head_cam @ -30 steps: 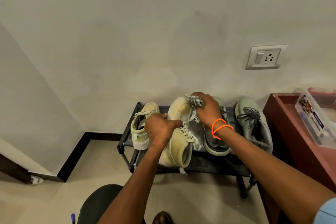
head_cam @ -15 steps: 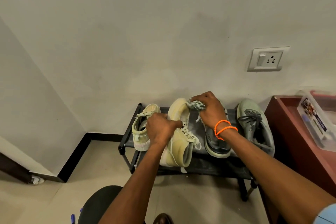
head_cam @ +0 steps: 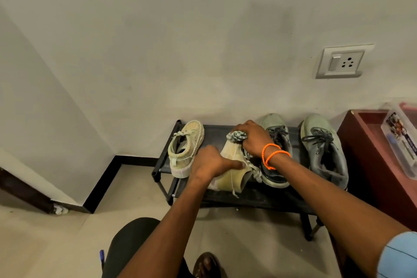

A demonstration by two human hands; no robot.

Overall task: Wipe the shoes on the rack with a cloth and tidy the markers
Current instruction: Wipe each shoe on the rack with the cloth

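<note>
On the black shoe rack [head_cam: 259, 198] lies a pale yellow sneaker [head_cam: 232, 176], tipped on its side. My left hand [head_cam: 212, 162] grips it near the middle. My right hand [head_cam: 253, 139], with orange bands on the wrist, holds a bunched striped cloth [head_cam: 237, 136] against the sneaker's toe end. The matching yellow sneaker [head_cam: 186, 148] stands upright at the rack's left end. Two grey-green sneakers [head_cam: 276, 135] [head_cam: 325, 149] with dark laces stand to the right. A blue marker [head_cam: 102, 257] lies on the floor by my knee.
A dark red cabinet [head_cam: 370, 158] stands right of the rack, with a clear plastic box [head_cam: 404, 140] on top. A wall socket [head_cam: 343, 62] is above the shoes. A dark door frame [head_cam: 24, 189] meets the corner at left. My sandalled foot [head_cam: 207, 264] is below.
The yellow sneaker has been tipped further onto its side and drawn toward me. My right hand with the cloth stays at its toe end. The left grey sneaker now shows fully.
</note>
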